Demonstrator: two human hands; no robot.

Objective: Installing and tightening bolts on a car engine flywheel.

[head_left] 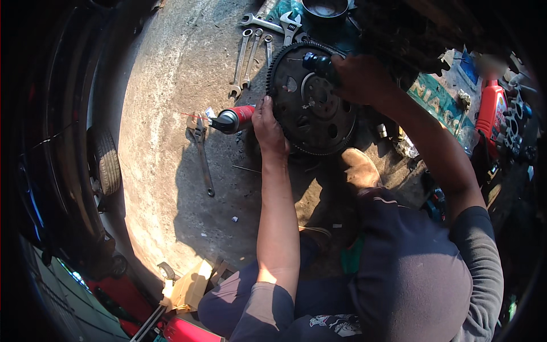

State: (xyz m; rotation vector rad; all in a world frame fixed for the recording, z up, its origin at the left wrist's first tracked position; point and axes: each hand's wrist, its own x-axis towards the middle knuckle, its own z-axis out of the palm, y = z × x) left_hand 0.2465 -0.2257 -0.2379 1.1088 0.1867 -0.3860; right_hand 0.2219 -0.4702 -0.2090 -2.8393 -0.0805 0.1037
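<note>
A round dark metal flexplate [296,117] with a toothed rim and several holes is tilted up in front of me. My left hand [269,128] grips its left edge, the thumb and fingers closed at the teeth. Over the upper right of the plate, my right hand [360,78] is wrapped round a dark-handled tool [320,64] with a blue-black end. From that end a thin shaft points left across the plate face; it resembles a screwdriver, though its exact kind is unclear. A red spray can [232,119] with a black nozzle lies beside my left hand, partly hidden by it.
An adjustable wrench [199,154] lies on the concrete to the left. Several combination wrenches [242,62] and another adjustable wrench [290,24] lie beyond the plate, near a dark bowl [325,7]. A red bottle [490,111] stands right. My shoe [360,167] is below the plate.
</note>
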